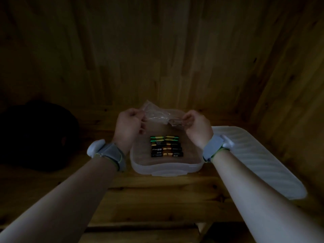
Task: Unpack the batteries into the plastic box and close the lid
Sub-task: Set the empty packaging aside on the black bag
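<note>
Now, far left, there's a dark rounded lump (pixel 35 135) on the counter (pixel 157 199), and in this dim light I can't tell what it is. Moving in, the left hand (pixel 128 125), with a grey wristband (pixel 107 153) behind it, has its fingers curled in and pinches one end of a clear wrapper (pixel 155 114). The fingertips themselves are turned away from us, hidden behind the back of the hand.

The wrapper is crumpled and see-through, held up between both hands over the far half of the plastic box (pixel 166 170). Something small shows inside it near the right-hand end, too blurred to name.

Below, the box sits open on the counter, dead centre. The batteries (pixel 165 149) lie flat on its floor in two columns, end to end, each with its long axis running left to right, and the rows stack from near to far. The far row shows green, the nearer ones black and gold. The exact count is hard to read.

Next, the right hand (pixel 196 127) pinches the other end of the wrapper, fingers curled over it.

Off to the right, the ribbed lid (pixel 259 165) lies on the counter, its long axis angling from far-left to near-right. The right forearm covers its inner edge, so I can't tell whether it touches the box.
</note>
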Action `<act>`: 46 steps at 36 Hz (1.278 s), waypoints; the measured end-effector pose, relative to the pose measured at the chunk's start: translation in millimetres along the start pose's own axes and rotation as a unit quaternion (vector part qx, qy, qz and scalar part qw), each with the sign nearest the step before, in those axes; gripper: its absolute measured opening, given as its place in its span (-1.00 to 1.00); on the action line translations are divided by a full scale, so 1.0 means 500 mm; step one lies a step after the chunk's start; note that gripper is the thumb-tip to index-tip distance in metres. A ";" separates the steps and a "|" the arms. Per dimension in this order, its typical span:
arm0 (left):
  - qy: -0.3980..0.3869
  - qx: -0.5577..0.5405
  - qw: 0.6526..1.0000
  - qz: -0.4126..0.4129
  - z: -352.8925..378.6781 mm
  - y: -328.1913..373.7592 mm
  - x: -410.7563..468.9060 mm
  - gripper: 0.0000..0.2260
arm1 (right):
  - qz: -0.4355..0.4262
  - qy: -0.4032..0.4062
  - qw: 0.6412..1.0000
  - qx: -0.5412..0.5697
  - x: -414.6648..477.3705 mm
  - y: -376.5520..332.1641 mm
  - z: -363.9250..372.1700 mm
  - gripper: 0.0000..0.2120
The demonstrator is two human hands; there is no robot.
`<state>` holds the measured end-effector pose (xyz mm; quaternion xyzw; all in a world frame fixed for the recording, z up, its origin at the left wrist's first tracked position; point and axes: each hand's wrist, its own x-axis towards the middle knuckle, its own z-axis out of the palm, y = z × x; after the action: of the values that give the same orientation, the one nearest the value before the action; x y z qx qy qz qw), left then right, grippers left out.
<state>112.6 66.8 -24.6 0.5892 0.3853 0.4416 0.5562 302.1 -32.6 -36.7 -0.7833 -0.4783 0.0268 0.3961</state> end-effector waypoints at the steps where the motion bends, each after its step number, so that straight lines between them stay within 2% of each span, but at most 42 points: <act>1: -0.003 -0.004 1.000 -0.002 0.002 0.000 -0.002 -0.87 | -0.003 -0.003 0.999 -0.032 0.005 -0.001 -0.003 -0.69; 4: -0.010 -0.006 1.000 -0.006 -0.004 -0.003 -0.002 -0.87 | -0.014 -0.028 0.991 -0.131 0.027 -0.007 0.002 -0.58; 8: -0.011 0.004 1.000 -0.005 -0.021 -0.007 -0.001 -0.86 | -0.010 -0.078 0.961 -0.265 0.050 -0.019 0.017 -0.49; 11: -0.018 0.013 1.000 -0.008 -0.022 -0.006 -0.003 -0.85 | -0.009 -0.086 0.936 -0.342 0.058 -0.021 0.024 -0.54; 13: -0.018 0.011 1.000 -0.013 -0.032 -0.007 -0.002 -0.85 | -0.008 -0.105 0.919 -0.380 0.060 -0.029 0.035 -0.65; 16: -0.029 0.011 0.999 -0.021 -0.032 -0.006 -0.007 -0.85 | 0.000 -0.104 0.915 -0.389 0.059 -0.020 0.039 -0.75; 20: -0.040 0.011 0.999 -0.018 -0.046 0.000 -0.017 -0.87 | 0.025 -0.061 0.952 -0.298 0.059 -0.021 0.032 -0.74; 24: -0.045 0.021 0.999 0.009 -0.068 0.006 -0.020 -0.86 | -0.017 0.040 0.988 -0.150 0.050 -0.034 0.033 -0.70; 31: -0.011 -0.019 0.999 0.025 -0.082 0.017 -0.020 -0.80 | -0.089 0.124 0.986 -0.072 0.027 -0.096 0.040 -0.73; 38: 0.021 0.050 0.996 0.066 -0.103 0.020 -0.011 -0.88 | -0.113 0.055 0.991 0.045 0.003 -0.159 0.059 -0.73; 43: 0.062 0.106 0.987 0.107 -0.127 0.029 -0.008 -0.91 | -0.088 0.018 0.988 0.125 -0.014 -0.204 0.077 -0.81; 46: 0.089 0.127 0.980 0.128 -0.150 0.042 -0.005 -0.87 | -0.060 -0.015 0.975 0.215 -0.021 -0.224 0.096 -0.85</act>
<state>39.7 86.1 -4.5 0.6576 0.4076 0.5074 0.3794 194.6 13.6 -0.6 -0.6491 -0.5132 0.1167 0.5493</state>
